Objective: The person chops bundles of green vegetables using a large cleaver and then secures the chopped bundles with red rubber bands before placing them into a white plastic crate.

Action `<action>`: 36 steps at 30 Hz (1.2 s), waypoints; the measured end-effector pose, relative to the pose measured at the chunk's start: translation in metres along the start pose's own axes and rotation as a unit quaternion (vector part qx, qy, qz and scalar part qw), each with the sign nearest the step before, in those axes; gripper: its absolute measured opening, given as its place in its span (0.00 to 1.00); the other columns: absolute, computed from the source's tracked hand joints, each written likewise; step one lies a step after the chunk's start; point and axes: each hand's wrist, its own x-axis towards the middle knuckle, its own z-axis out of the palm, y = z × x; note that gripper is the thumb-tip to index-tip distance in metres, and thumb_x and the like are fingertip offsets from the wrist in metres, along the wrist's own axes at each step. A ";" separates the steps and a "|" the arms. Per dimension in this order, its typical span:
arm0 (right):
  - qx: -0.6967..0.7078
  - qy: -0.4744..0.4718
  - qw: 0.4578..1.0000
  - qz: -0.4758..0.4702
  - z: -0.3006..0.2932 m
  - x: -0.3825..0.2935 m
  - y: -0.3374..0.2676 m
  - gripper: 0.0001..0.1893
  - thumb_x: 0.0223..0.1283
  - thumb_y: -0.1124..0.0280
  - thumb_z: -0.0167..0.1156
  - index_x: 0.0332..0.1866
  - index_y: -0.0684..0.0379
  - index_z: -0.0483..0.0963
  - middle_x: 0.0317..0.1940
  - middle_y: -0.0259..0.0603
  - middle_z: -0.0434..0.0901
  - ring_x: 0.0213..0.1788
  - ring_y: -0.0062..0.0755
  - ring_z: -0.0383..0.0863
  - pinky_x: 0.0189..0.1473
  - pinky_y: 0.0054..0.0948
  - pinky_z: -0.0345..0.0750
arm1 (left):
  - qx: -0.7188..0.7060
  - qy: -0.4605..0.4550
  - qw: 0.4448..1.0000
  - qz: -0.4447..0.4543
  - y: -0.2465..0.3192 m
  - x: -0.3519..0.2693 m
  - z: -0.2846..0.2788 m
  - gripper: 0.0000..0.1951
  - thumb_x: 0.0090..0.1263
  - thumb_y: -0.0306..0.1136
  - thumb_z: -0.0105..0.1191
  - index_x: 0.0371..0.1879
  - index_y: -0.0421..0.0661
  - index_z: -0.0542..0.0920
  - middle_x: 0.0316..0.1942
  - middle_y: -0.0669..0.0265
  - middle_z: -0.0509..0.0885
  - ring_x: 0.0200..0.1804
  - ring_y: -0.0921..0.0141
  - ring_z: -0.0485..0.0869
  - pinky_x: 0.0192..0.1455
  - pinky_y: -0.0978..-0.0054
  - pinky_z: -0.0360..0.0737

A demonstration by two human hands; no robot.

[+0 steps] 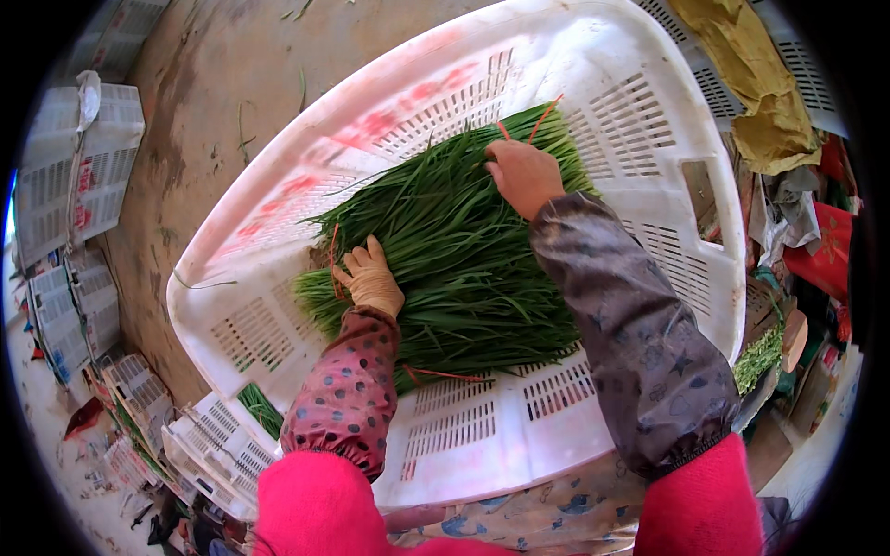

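Bundles of long green leaves, apparently garlic chives [459,257], lie side by side inside a large white slotted plastic basket [229,174]. Pale stem ends show at both the left and the right of the pile. My left hand [372,278], in a pale, wrinkled glove, rests palm down on the leaves near the left stem ends, beside an orange tie [335,243]. Whether it grips them is unclear. At the upper right, my bare right hand [523,175] has its fingers curled over the leaves, next to another orange tie [546,119]. Its fingertips are partly hidden.
White slotted baskets [104,174] are stacked along the left. More greens [260,410] show below the basket's lower left side. Yellow-brown wrapping [772,111] and a red bag [824,250] lie at the right. Stray leaves dot the brown floor [208,76].
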 end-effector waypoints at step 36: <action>-0.111 -0.161 0.980 -0.040 0.062 -0.105 -0.055 0.09 0.48 0.72 0.57 0.36 0.61 0.74 0.49 0.51 0.74 0.49 0.44 0.73 0.41 0.32 0.79 | 0.002 -0.052 0.999 0.008 0.002 0.022 -0.009 0.46 0.50 0.32 0.64 0.70 0.50 0.53 0.56 0.59 0.67 0.63 0.59 0.64 0.69 0.46 0.51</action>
